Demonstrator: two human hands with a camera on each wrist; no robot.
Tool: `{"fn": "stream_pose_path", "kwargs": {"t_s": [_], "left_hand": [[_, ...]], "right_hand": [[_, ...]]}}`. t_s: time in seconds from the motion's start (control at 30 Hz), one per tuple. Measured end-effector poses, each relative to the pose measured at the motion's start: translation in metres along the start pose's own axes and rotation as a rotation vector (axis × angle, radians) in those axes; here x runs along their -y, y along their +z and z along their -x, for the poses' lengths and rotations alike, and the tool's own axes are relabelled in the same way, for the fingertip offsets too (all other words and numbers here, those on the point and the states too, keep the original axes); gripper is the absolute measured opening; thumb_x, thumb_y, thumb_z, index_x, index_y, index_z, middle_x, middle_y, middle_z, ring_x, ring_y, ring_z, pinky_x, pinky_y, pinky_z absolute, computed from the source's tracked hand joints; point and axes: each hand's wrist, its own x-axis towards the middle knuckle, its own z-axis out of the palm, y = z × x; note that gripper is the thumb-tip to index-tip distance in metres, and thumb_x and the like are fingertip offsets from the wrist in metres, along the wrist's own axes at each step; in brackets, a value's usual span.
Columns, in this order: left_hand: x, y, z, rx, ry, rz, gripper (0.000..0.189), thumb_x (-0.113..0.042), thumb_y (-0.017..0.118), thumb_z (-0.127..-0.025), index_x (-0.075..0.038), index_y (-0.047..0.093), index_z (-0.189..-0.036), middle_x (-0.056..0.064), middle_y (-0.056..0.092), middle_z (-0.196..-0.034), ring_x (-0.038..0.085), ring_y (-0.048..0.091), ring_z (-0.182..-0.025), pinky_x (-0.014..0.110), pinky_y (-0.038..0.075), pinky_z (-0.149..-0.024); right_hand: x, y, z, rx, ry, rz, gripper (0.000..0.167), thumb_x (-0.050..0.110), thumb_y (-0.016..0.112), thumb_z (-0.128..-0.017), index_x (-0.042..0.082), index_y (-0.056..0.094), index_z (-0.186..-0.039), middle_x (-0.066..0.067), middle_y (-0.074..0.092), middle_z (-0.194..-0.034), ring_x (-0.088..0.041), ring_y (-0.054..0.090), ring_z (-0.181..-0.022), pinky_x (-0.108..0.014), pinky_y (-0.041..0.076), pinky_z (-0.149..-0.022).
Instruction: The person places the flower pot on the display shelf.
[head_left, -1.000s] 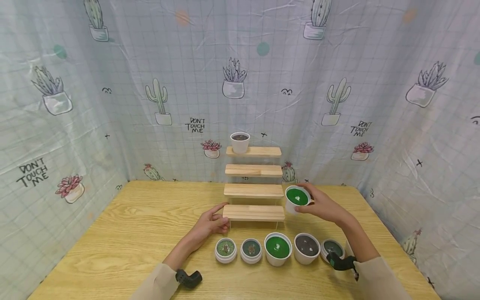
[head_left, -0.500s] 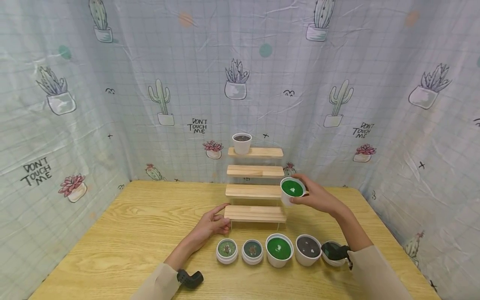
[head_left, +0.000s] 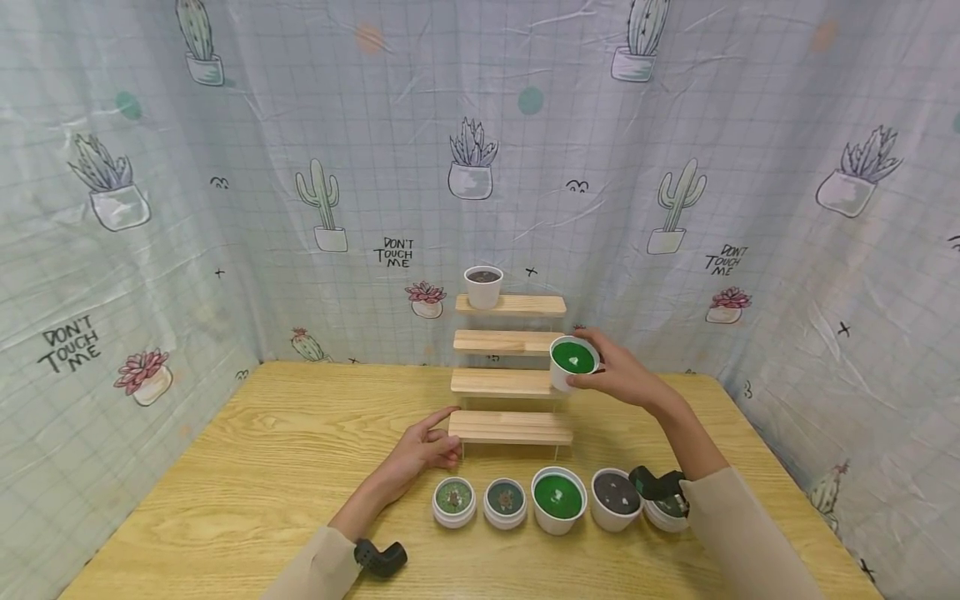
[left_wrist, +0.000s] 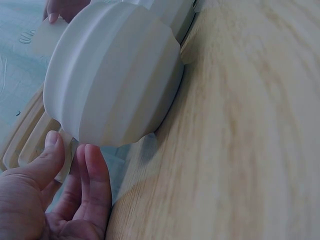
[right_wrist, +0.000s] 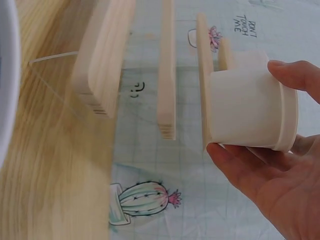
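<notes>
My right hand [head_left: 618,372] grips a white cup [head_left: 562,375] with a green top, thumb on the near side and fingers round the far side. In the head view the cup overlaps the right end of the tiered wooden stand [head_left: 510,423]. Its base lies close against a board [right_wrist: 202,85] of the stand in the right wrist view; contact is hard to tell. My left hand [head_left: 414,450] holds the left end of the lowest step between thumb and fingers. A white cup with a dark top [head_left: 483,289] stands on the top step, at the left.
In front of the stand, a row of white containers holds a light green-topped jar [head_left: 453,502], a dark green-topped jar [head_left: 505,503], a larger green-topped cup [head_left: 557,500], a dark-topped cup [head_left: 615,500] and a partly hidden jar [head_left: 667,512]. A printed curtain [head_left: 375,125] surrounds the table.
My right hand has carried the green-topped cup left and upward, from beside the stand to the right end of its middle steps. The left hand stays at the lowest step.
</notes>
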Motion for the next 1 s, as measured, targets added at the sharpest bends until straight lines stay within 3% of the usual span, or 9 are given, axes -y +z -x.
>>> {"fn": "stream_pose_path", "kwargs": {"t_s": [0.37,0.6,1.0], "left_hand": [[-0.001,0.000,-0.003,0.000,0.004,-0.006,0.076,-0.020,0.067,-0.102,-0.014,0.024,-0.165,0.004,0.072,-0.099,0.013,0.069,-0.090,0.026,0.061,-0.080],[0.000,0.001,0.001,0.000,-0.001,0.001,0.076,-0.020,0.067,-0.102,-0.013,0.025,-0.165,0.005,0.071,-0.099,0.014,0.069,-0.090,0.027,0.061,-0.081],[0.001,-0.002,0.001,0.012,0.007,-0.016,0.076,-0.021,0.066,-0.102,-0.014,0.024,-0.165,0.005,0.072,-0.100,0.013,0.069,-0.090,0.027,0.062,-0.082]], "right_hand": [[0.007,-0.004,-0.015,-0.033,0.012,0.036,0.082,0.026,0.076,-0.094,0.002,0.030,-0.158,-0.024,0.052,-0.144,-0.038,0.057,-0.126,-0.049,0.053,-0.099],[0.011,-0.002,-0.026,-0.047,-0.013,0.064,0.080,0.024,0.077,-0.093,0.002,0.034,-0.156,-0.023,0.054,-0.142,-0.035,0.059,-0.121,-0.045,0.052,-0.098],[0.029,-0.011,-0.042,-0.051,0.033,0.074,0.085,0.029,0.073,-0.096,0.003,0.025,-0.162,-0.024,0.052,-0.144,-0.036,0.059,-0.120,-0.044,0.054,-0.094]]}}
